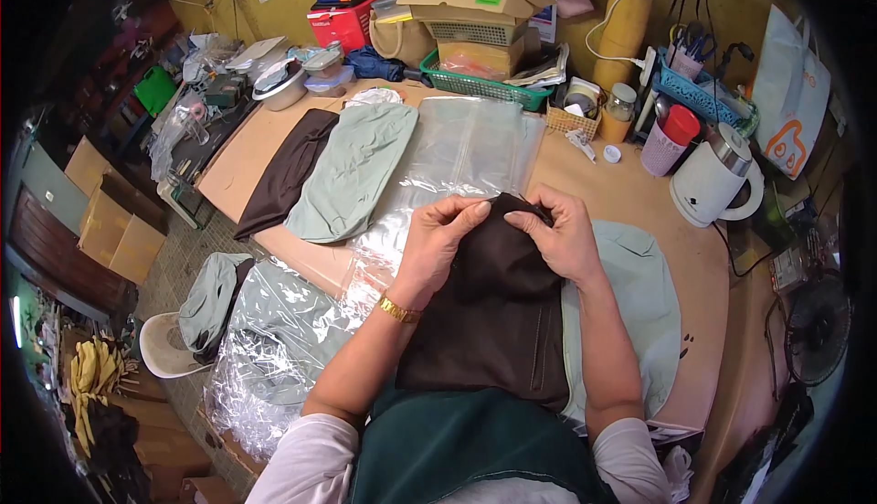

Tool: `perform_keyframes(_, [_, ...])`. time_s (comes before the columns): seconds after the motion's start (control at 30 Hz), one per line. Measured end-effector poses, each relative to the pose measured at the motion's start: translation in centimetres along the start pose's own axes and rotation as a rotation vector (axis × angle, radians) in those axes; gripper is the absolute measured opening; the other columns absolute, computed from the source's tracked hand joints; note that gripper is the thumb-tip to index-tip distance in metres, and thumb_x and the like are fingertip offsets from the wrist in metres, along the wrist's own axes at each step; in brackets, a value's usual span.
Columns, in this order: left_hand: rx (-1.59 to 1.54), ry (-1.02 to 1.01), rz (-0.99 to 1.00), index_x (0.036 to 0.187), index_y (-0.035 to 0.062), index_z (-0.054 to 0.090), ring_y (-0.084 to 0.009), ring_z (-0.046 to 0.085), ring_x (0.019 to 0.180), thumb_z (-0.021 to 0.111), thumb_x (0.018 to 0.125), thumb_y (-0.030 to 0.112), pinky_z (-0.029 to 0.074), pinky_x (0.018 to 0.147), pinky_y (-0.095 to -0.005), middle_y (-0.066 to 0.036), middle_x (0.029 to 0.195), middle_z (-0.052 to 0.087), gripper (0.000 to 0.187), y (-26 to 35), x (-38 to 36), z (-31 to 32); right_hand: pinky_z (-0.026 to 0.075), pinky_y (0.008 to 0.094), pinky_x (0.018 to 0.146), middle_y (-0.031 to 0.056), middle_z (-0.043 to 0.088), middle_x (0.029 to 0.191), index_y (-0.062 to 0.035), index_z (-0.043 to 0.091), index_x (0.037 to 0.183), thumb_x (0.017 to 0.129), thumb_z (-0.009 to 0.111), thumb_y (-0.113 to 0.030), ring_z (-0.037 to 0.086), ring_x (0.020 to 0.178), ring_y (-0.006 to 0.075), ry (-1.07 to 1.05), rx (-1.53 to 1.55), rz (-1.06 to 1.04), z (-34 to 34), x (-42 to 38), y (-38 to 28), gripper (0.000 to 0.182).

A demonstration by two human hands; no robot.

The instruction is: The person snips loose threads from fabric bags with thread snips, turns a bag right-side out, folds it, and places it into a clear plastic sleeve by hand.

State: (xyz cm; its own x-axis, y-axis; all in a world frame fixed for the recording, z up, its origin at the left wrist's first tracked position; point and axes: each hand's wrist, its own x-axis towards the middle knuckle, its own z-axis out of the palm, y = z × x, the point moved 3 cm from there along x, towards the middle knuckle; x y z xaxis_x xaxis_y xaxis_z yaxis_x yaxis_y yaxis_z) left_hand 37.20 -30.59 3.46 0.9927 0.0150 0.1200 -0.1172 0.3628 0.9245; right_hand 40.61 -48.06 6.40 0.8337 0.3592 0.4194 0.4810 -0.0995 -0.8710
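Note:
A dark brown cloth piece point(484, 321) hangs from both hands down to the green apron, with a stitched seam along its right part. My left hand point(448, 234) pinches its top edge between thumb and fingers. Close beside it, my right hand point(559, 232) is closed on the same edge, thumb on top. Under and to the right of the brown cloth lies a pale green cloth piece point(630, 303). Beyond my hands, clear plastic sheets point(466, 148) lie flat. Another pale green piece point(356, 170) overlaps a second dark brown piece point(290, 170) at the left.
A white kettle point(717, 180) stands at the right, near a pink cup point(665, 149) and a glass jar point(619, 106). A green basket point(484, 85) holds boxes at the back. Plastic-wrapped cloth point(279, 339) and a white stool point(164, 344) are at the lower left.

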Motion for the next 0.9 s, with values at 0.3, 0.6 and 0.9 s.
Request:
perform_keyframes(0.3, [-0.117,0.148,0.139,0.092,0.0024,0.066,-0.0038,0.047,0.065,0.063,0.095,0.022,0.038,0.059,-0.0187,0.002,0.076,0.06,0.02,1.2,0.0,-4.7,0.034,0.0238,0.054,-0.0054,0.047,0.062,-0.0003,0.055,0.074,0.082,0.077,-0.013,0.037,0.062,0.0032,0.005,-0.004,0.062,-0.4,0.1,0.4,0.026])
perform_keyframes(0.6, [0.564,0.169,0.294,0.105,-0.0003,0.066,-0.005,0.053,0.065,0.069,0.09,0.016,0.045,0.06,-0.0211,0.001,0.076,0.062,0.022,4.1,-1.1,-1.7,0.037,0.0236,0.056,-0.0055,0.052,0.065,0.0002,0.062,0.079,0.085,0.075,-0.017,0.042,0.064,0.0025,-0.052,0.075,0.092,0.8,0.0,0.6,0.022])
perform_keyframes(0.9, [0.713,-0.084,0.14,0.088,-0.002,0.07,-0.0036,0.051,0.069,0.072,0.086,0.014,0.041,0.062,-0.0215,0.002,0.073,0.064,0.016,5.2,-0.3,-2.4,0.04,0.0226,0.059,-0.0041,0.058,0.067,0.0005,0.065,0.08,0.086,0.074,-0.014,0.045,0.066,0.0023,-0.021,0.019,0.095,0.0,-0.1,-0.3,0.018])
